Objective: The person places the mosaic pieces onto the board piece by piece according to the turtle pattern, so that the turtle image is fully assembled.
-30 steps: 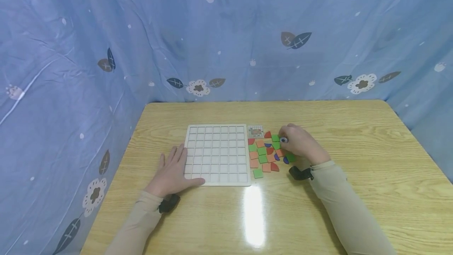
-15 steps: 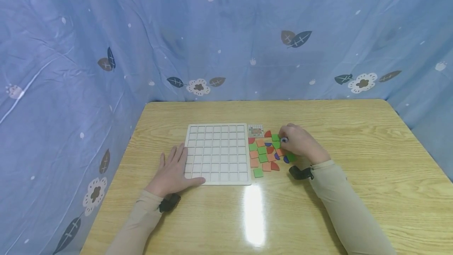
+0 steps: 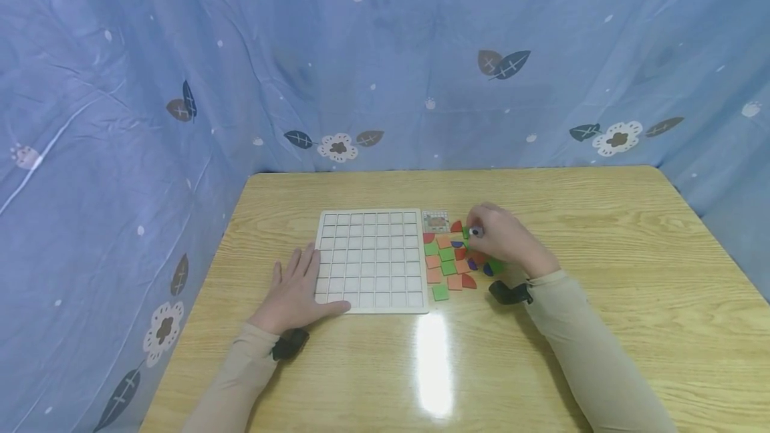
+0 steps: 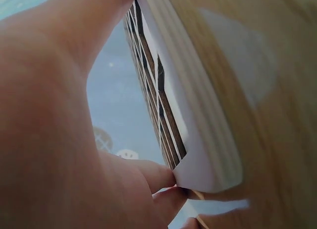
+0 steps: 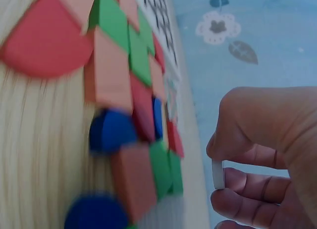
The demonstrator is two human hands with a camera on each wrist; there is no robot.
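My left hand (image 3: pixel 290 294) lies along the left edge of a white grid board (image 3: pixel 424 266), thumb stretched along its near edge. In the left wrist view the fingers touch the board's corner. My right hand (image 3: pixel 504 239) is above the right side of a group of colored pieces and pinches a small white piece with a dark eye-like dot (image 3: pixel 476 232) between thumb and fingers. The right wrist view shows the white piece's thin edge (image 5: pixel 218 174) in the pinch. Green squares (image 3: pixel 440 293), orange squares (image 3: pixel 454 282), red quarter rounds (image 3: pixel 468 281) and blue half rounds (image 3: pixel 488 270) lie below and beside the hand.
A small printed picture card (image 3: pixel 436 222) lies at the board's top right corner, just behind the pieces. The wooden table (image 3: pixel 361 373) carries everything. A blue patterned curtain (image 3: pixel 397 72) hangs behind it and along the left side.
My right hand has moved slightly left and away from me with the dotted white piece in its pinch. My left hand stays at the board's edge.
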